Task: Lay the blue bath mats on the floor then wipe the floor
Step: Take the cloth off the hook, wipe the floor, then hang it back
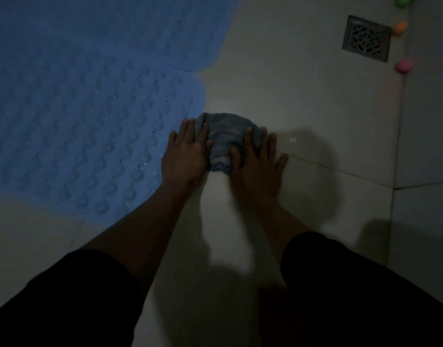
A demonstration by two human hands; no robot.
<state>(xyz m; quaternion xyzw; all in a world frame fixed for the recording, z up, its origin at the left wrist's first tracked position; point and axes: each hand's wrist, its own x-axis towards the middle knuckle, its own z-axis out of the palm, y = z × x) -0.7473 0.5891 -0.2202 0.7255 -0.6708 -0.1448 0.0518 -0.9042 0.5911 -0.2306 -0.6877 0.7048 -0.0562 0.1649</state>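
Pale floor tiles (303,101) carry two blue bath mats (77,108) laid at our left. Our left hand (186,152) and right hand (256,160) press flat, fingers spread, on a bunched grey-blue cloth (226,136) beside the mats' edge.

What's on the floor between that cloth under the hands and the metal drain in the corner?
Nothing: in the head view, only bare pale tile lies between the cloth and the drain. The small coloured objects sit beyond the drain, by the wall.

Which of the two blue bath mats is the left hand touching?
The nearer bath mat, the one with raised bumps: the left hand overlaps its right edge. The farther mat lies beyond, untouched.
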